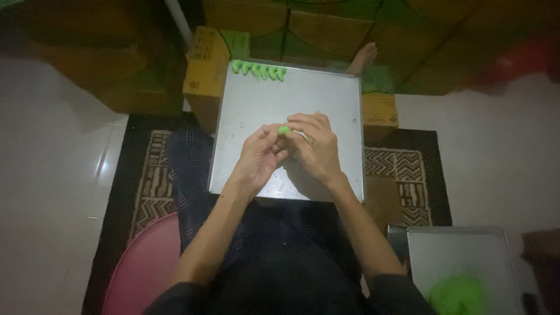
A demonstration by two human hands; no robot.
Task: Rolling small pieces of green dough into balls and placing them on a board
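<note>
- White floor tiles lie all around, with a dark patterned rug [408, 169] in the middle and brown cardboard boxes [204, 64] at the far side.
- I see a small green dough piece [283, 130] over the middle of the metal tray [245, 116], which rests on the lap.
- I see the left hand [259, 156] and the right hand [315, 149] meet at that piece. Both pinch it between their fingertips, so both grips are narrow and hold the dough.
- I can only see a little bit of the green piece, because the fingers hide the rest.
- At the far edge of the tray I see a row of green shaped pieces [258, 70], side by side, well apart from the hands.
- Near my right side sits a second metal tray [461, 245] with a big green dough lump [461, 294] on it.
- Near my left side I see a round pink thing [143, 268] on the floor; I cannot tell what it is.
- A bare foot [363, 58] shows past the far end of the tray.
</note>
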